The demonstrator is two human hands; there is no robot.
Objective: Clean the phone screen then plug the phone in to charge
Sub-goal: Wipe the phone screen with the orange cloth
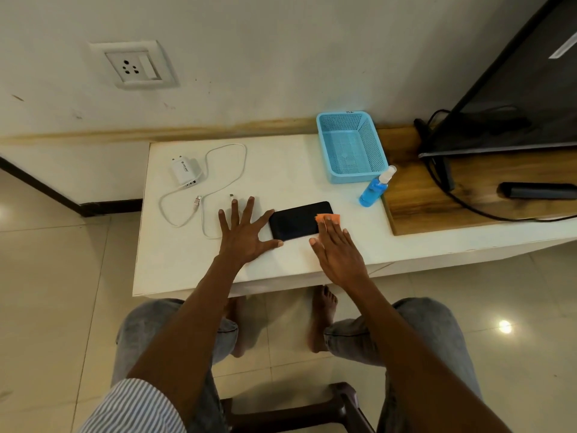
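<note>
Just one phone (296, 220), one orange cloth (327, 218), two hands.

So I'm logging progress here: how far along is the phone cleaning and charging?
Nothing looks finished. In hand: the right hand presses an orange cloth flat on the phone while the left hand steadies its end. Left: the charger and its cable lie loose on the table, the wall socket is unused.

- Striped sleeve (134, 407), thin blue-grey and white lines, rolled at the left arm.
- Faded light-blue jeans (437, 335) on both legs.
- 2 bare feet (323, 317).
</note>
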